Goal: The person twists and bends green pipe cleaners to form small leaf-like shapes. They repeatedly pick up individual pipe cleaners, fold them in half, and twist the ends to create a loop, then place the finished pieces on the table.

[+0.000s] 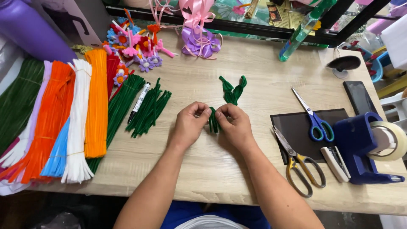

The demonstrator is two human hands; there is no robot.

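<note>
Both my left hand [189, 124] and right hand [234, 124] have fingers pinched on a green stem [213, 121] mid-bench, seemingly half-bent, two finished leaves [233, 90] lying beyond, cut stems [149, 108] waiting left.

Both forearms reaching in from the near edge, converging mid-scene. Left hand [189, 125] and right hand [234, 125] knuckles-up, close together, fingertips pinched inward toward each other, thumbs tucked.
</note>
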